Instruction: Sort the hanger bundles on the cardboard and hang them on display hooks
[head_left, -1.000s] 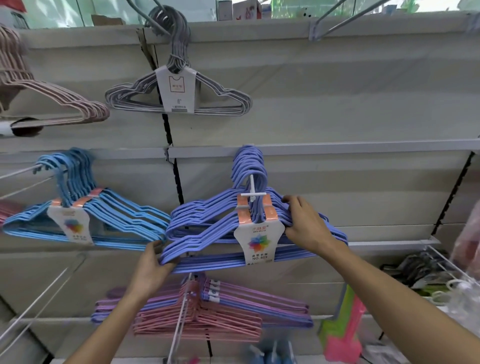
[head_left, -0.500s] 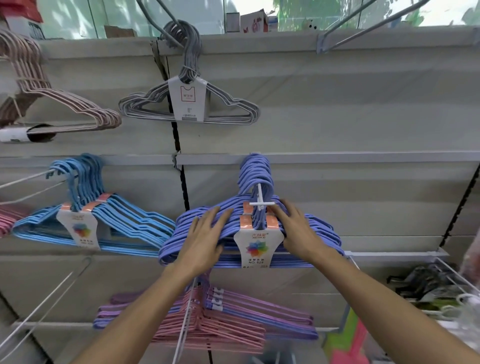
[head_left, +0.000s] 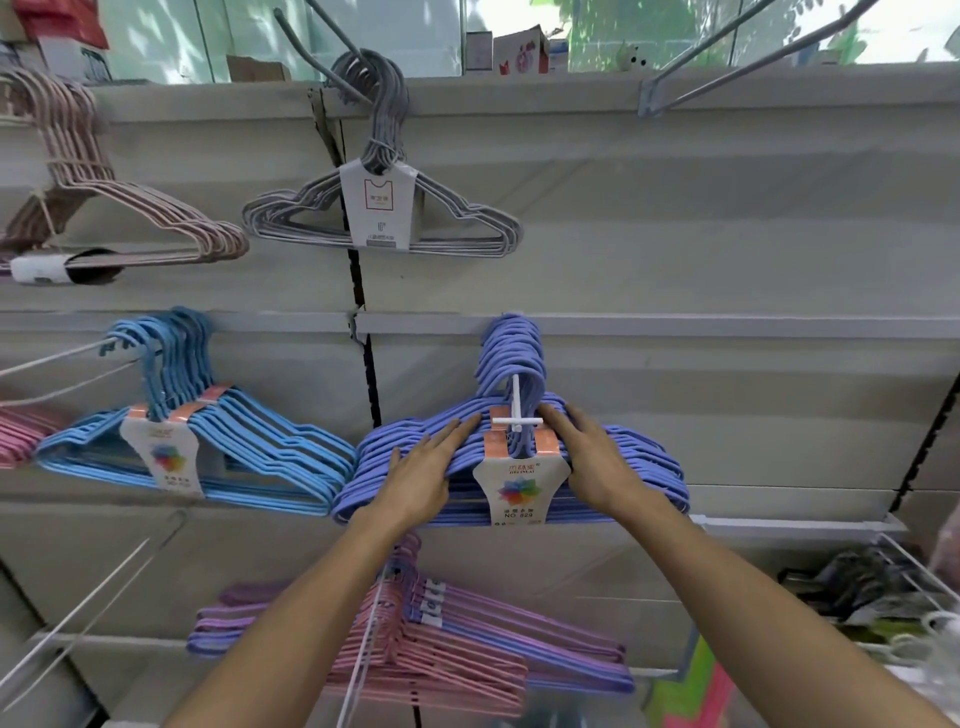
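The purple hanger bundle hangs on a white display hook at the wall panel's centre. The left hand, at the hook's 8 o'clock, and the right hand, at its 4 o'clock, lie flat on the bundle's shoulders, fingers straight

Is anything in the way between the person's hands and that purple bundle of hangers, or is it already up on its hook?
Nothing visible is in the way. The left hand and right hand both lie flat on the purple hanger bundle, and its hooks already loop over the white display hook.
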